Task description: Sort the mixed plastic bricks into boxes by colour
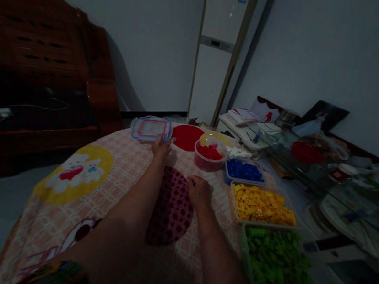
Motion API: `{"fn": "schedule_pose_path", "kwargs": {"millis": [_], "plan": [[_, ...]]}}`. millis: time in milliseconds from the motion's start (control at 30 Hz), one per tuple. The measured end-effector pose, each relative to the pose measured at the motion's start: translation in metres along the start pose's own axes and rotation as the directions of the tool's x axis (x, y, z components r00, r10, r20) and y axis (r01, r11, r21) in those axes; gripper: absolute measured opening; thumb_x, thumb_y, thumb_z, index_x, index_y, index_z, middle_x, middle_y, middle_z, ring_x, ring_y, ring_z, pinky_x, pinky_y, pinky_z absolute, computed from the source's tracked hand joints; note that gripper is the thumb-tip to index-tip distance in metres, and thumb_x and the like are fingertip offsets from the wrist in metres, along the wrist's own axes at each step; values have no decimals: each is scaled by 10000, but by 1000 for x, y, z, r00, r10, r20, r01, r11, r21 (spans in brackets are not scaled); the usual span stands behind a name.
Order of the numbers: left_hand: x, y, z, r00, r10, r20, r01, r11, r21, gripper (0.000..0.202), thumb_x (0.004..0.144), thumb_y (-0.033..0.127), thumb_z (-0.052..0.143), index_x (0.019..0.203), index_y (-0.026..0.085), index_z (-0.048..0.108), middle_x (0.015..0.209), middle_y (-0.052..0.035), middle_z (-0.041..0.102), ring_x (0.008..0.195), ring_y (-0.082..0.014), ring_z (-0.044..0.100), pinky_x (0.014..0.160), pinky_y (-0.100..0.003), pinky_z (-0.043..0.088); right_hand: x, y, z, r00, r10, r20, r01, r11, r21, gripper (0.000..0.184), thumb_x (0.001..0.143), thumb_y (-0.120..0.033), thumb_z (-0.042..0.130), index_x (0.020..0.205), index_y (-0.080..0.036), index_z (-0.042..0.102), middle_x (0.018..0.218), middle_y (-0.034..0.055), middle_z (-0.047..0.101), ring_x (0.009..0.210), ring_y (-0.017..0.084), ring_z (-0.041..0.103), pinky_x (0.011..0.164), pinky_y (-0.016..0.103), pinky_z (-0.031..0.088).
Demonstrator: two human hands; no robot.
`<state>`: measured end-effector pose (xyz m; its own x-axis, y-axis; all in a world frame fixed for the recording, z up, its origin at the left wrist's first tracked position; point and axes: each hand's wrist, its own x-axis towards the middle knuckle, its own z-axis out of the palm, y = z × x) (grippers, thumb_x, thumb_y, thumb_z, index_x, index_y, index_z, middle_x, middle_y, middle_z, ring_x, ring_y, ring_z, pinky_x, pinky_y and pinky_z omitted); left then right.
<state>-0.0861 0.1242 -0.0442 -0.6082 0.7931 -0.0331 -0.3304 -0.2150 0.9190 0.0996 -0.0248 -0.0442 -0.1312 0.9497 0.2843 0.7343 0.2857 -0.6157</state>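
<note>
Head cam view, pretty dim in here. My left hand [161, 149] is stretched out toward 12 o'clock across the table, fingertips touching the near edge of the stack of clear container lids [151, 129]. It's too dark to see if my fingers are spread or together, so I can't tell; they don't look wrapped around anything. The lids sit at the far edge of the patterned tablecloth [71, 199], around 11 o'clock from that hand.

My right hand [198, 191] is closer to me, resting knuckles-up on the cloth with the fingers curled in loosely. Can't make out whether anything's pinched underneath. It's just beside the dark red checked round mat [172, 207], which lies between my two forearms.

Off at 1 to 3 o'clock from the right hand there's a row of tubs: a round tub of red bricks [208, 156] farthest out, then a tub of blue bricks [244, 170], a tub of yellow bricks [261, 205], and nearest me a tub of green bricks [274, 263]. A flat red round lid [186, 137] lies just right of the clear lids, near the red tub.
</note>
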Motion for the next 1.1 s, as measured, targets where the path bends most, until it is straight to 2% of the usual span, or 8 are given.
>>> {"fn": "schedule_pose_path", "kwargs": {"millis": [100,233,367,567,667,833,1000,1100], "plan": [[-7,6,5,998,-54,15,55,996,-64,697,659,-7,624,1315,227,612,716,39,611,514,-46,509,549,-157,434,0,-1,-1,1000,8,7,-8,1000,-1,232,918,-220,543,939,-259,771,1005,24,784,911,160,697,810,229,454],[-11,11,7,997,-67,-40,64,996,-62,645,671,-5,617,1278,213,643,722,40,604,510,-41,501,543,-153,431,0,0,0,1000,17,1,-17,1000,-5,236,920,-223,543,968,-253,771,1025,27,784,929,161,697,831,232,451],[-22,12,0,995,-81,-52,78,996,-47,644,664,2,616,1281,182,654,679,55,550,506,-36,484,539,-148,431,1,1,2,1000,16,-16,-17,999,-30,235,924,-240,542,967,-253,772,1019,31,783,924,171,695,836,244,450],[-60,14,-16,993,-113,-17,113,993,22,682,665,6,625,1318,201,647,721,41,571,570,-43,517,643,-186,501,3,-1,1,999,34,2,-34,999,-38,233,932,-246,541,968,-259,771,1026,37,781,935,168,690,839,238,454],[-84,14,-29,995,-98,19,97,994,51,676,665,18,648,1310,217,656,812,4,651,603,-62,544,652,-208,509,2,-1,-1,999,38,5,-38,999,16,233,925,-248,542,951,-250,773,1010,40,781,925,165,690,838,240,468],[-131,17,-60,989,-90,118,85,995,51,687,672,48,644,1339,215,636,852,-14,689,631,-74,563,613,-186,474,-8,0,-8,998,65,-11,-62,977,204,249,870,-206,541,947,-247,775,957,11,782,914,155,697,846,251,498],[-173,27,-93,977,-122,174,118,992,36,670,672,77,669,1327,218,644,993,-47,713,732,-92,632,683,-207,520,-33,0,-21,995,96,8,-93,943,320,275,789,-155,541,911,-206,782,963,40,782,912,178,705,867,291,523],[-188,37,-112,957,-130,259,96,986,140,647,665,116,700,1303,219,659,988,-57,733,771,-141,670,707,-266,556,-55,2,-28,995,101,20,-101,919,382,282,740,-123,549,880,-206,780,978,38,785,926,182,715,883,305,535]]}}
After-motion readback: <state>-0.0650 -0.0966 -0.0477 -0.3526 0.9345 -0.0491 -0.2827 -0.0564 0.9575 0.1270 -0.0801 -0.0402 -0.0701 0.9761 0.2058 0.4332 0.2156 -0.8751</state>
